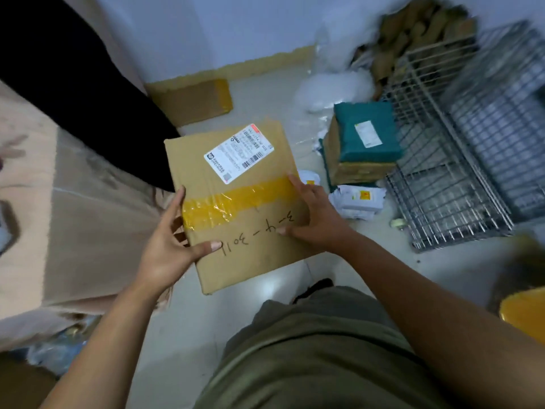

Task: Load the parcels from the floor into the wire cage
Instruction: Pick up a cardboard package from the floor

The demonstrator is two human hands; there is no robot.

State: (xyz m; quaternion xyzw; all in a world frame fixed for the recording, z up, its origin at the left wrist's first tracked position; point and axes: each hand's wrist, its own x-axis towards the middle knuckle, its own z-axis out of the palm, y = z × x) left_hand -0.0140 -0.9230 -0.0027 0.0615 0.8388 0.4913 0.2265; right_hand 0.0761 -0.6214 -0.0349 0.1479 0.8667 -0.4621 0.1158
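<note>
flat brown yellow-taped cardboard parcel [236,202] held over floor, my left hand [165,252] and right hand [315,214] clamped on its side edges. grey wire cage [460,160] at right, seemingly unloaded. teal-wrapped parcel [365,134], white mailers [356,202] wait on floor beside it.

Parcel sorting/storage rm, prob courier depot: flat brown cardboard box w/ white barcode shipping label [236,187], teal plastic mailer bag [368,134], white poly mailers [358,200] loose on pale tiled floor [182,335], grey metal wire cage [486,128], plain white wall [236,25]
</note>
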